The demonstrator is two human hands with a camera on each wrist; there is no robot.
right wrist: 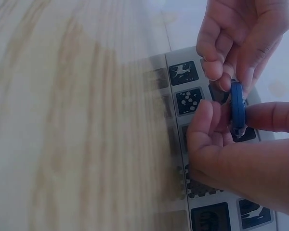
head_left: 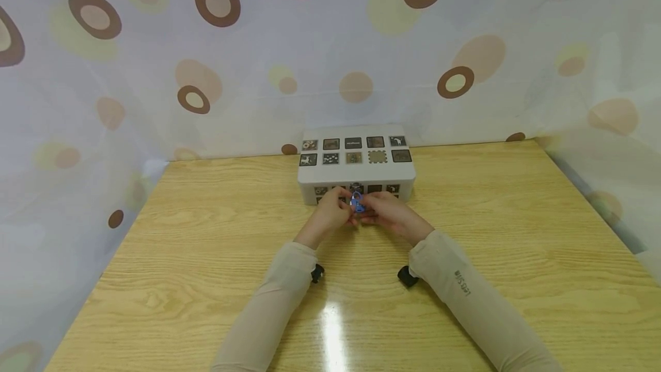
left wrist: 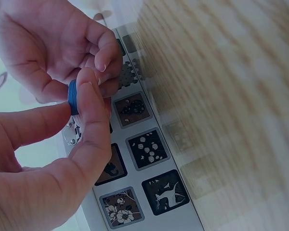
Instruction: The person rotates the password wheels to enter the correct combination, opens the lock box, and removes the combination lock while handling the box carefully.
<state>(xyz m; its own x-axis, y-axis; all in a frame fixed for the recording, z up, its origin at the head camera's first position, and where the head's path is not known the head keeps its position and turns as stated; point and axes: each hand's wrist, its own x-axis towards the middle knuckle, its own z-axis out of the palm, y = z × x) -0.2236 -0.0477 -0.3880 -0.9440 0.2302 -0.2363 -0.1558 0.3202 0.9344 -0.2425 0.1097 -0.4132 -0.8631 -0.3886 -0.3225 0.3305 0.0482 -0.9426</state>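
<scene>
Head view: left hand [head_left: 332,210] and right hand [head_left: 393,213] both pinch the blue padlock [head_left: 357,204] at the front of the box [head_left: 356,173]; crowded grip could slip, dropping it onto the bench [head_left: 206,240].

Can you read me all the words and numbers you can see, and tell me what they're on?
"Le...": dark letters on the right sleeve; the rest is too blurred to read.
Dark square on the lid of the white box: pale marks, maybe letters, too small to read.
Blue padlock: no writing I can read.
I can't read any numbers.
</scene>
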